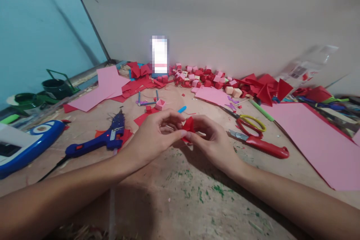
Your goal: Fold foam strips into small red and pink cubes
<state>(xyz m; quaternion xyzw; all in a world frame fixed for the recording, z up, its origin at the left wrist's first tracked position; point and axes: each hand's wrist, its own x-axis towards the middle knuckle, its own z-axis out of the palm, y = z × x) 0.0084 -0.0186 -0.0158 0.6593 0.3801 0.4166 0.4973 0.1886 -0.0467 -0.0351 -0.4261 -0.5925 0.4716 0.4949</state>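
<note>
Both of my hands meet over the middle of the worn table (180,191). Between them is a small folded red paper piece (188,126). My left hand (156,133) pinches its left side with thumb and fingertips. My right hand (211,138) grips its right side, fingers curled around it. The piece is held just above the tabletop, partly hidden by my fingers.
A blue glue gun (98,140) lies to the left, red scissors (254,135) and a red-handled cutter (261,144) to the right. Pink paper sheets (317,140) lie right and back left. Several small red and pink paper cubes (202,77) pile along the wall beside a phone (159,55).
</note>
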